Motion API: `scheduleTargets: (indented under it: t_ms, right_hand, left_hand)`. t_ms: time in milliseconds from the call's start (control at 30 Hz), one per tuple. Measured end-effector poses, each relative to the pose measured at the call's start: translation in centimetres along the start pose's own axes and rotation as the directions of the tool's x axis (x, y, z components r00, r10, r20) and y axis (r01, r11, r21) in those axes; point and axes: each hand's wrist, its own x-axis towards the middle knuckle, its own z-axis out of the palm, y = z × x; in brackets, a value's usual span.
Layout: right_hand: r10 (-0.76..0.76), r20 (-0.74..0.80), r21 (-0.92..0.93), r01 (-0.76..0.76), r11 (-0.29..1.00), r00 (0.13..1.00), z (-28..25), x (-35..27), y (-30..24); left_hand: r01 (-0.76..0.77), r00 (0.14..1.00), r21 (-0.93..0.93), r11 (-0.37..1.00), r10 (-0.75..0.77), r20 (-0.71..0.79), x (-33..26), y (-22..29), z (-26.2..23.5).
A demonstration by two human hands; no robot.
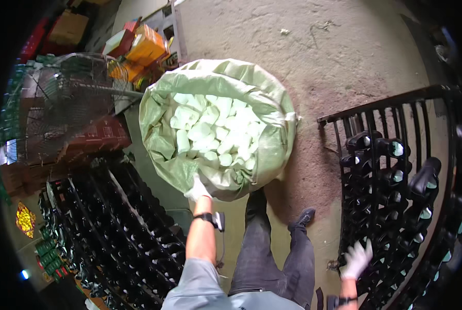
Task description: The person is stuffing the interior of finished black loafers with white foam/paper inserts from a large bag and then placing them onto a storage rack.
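Observation:
A large pale green woven sack (pixel 264 85) stands in front of me with its mouth rolled wide. It is heaped with short, white, rounded pieces (pixel 210 129), whose kind I cannot make out. My left hand (pixel 198 190), in a white glove, grips the near rim of the sack. To the right, my right hand (pixel 357 259), also gloved in white, has its fingers apart and holds nothing. It is beside a black metal rack (pixel 391 103) with rows of glossy black, shoe-like things (pixel 425 181), several showing pale ends.
At the left, more glossy black things (pixel 112 217) fill another set of rows. Behind them stand a wire-caged fan (pixel 65 98) and brown cartons (pixel 99 137). Orange boxes (pixel 145 46) are piled at the far left. Bare concrete floor (pixel 324 62) stretches between sack and right rack.

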Motion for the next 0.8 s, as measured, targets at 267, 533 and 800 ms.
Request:
scheduleTargets:
  t_ms: [267,533,800]
  right_hand:
    - [-0.52,0.324,-0.702,0.569,0.428,0.79,51.2,22.0,2.8]
    - [-0.192,0.307,-0.029,0.21,0.977,0.932,48.2,29.6,-9.6]
    - [-0.25,0.457,-0.029,0.296,0.955,0.853,48.9,34.7,-19.2]
  left_hand:
    - [-0.095,0.738,0.165,0.982,-0.042,0.673,-2.0,-5.5,6.9]
    - [-0.521,0.312,0.23,0.822,-0.067,0.948,-8.2,-6.2,0.7]
    - [-0.633,-0.161,-0.115,0.766,0.015,0.987,-14.0,-6.1,-7.0]
